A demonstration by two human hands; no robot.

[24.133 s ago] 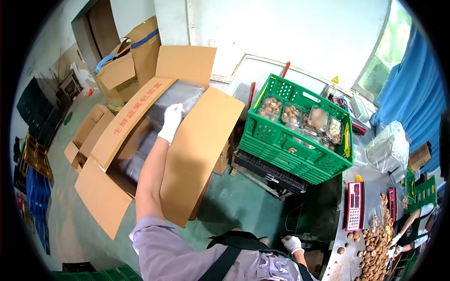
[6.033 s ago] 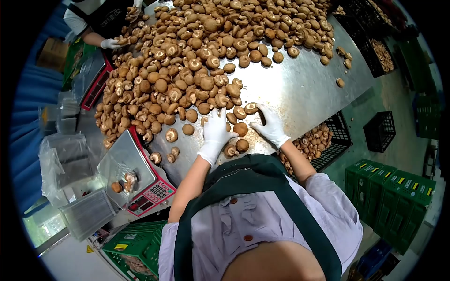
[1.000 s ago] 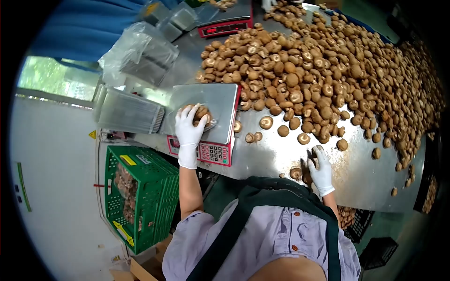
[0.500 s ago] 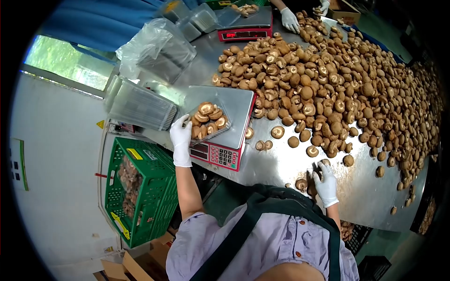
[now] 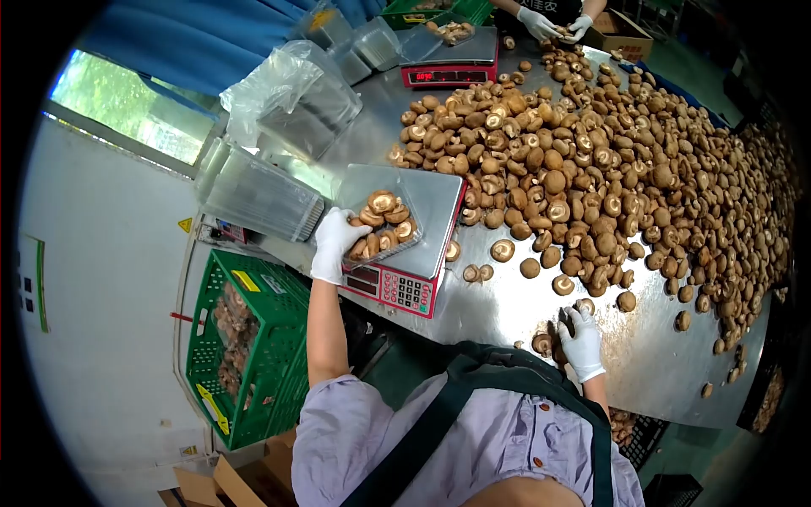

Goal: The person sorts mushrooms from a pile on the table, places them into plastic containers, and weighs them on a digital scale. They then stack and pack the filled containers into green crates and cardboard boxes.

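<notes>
1 tray (image 5: 385,256) of mushrooms (image 5: 382,201) is sitting on the scale (image 5: 407,292), the left hand (image 5: 334,243) clamping its fingers on it; right of the scale, the right hand (image 5: 582,345) is holding its fingers apart beside loose mushrooms.

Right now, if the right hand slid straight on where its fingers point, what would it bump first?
Probably the mushroom just in front of the right hand; it's so close they may already touch, but I can't tell.
</notes>
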